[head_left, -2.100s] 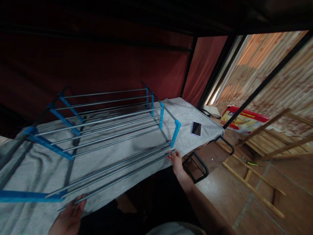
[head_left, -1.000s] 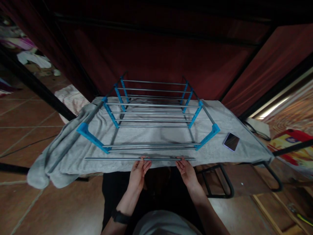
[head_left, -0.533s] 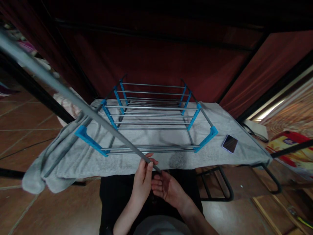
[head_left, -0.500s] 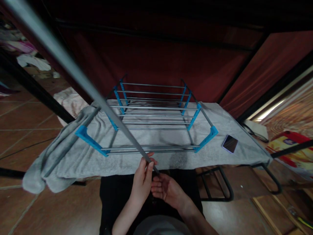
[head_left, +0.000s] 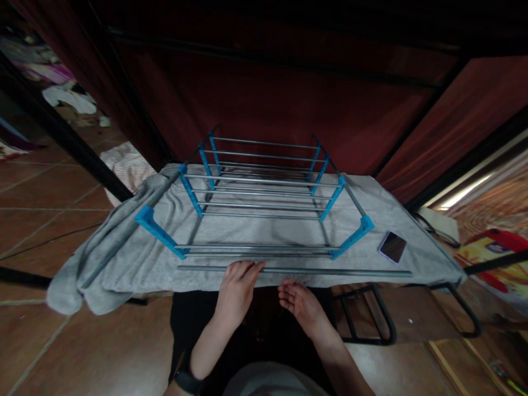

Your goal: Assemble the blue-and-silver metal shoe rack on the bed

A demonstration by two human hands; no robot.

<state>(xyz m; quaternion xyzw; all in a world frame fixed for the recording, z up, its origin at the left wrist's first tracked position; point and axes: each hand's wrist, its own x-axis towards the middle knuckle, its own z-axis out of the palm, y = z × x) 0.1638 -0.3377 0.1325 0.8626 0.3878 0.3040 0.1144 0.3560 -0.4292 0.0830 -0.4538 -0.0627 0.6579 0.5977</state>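
Note:
A long grey metal tube (head_left: 338, 271) lies crosswise along the front edge of the grey blanket (head_left: 243, 234). My left hand (head_left: 237, 286) is closed over the tube left of its middle, thumb along the near side. Just below the tube, to the right, my right hand (head_left: 303, 308) is held palm up with loosely curled fingers, nothing in it. Beyond the tube stands a rack (head_left: 264, 208) of thin metal rods joined by blue plastic brackets (head_left: 159, 234), with grey side tubes. Its nearest rods run almost parallel to the loose tube.
A phone (head_left: 392, 247) lies on the blanket right of the rack. Another grey tube (head_left: 111, 258) rests on the bunched blanket at left. Dark red panels (head_left: 264, 104) rise behind. Black metal frame bars (head_left: 383, 319) stand at lower right, near a red and yellow bag (head_left: 490, 250).
The tube was slanted up toward the upper left with both hands at its lower end. Now it lies level across the blanket's front; my right hand has come off it.

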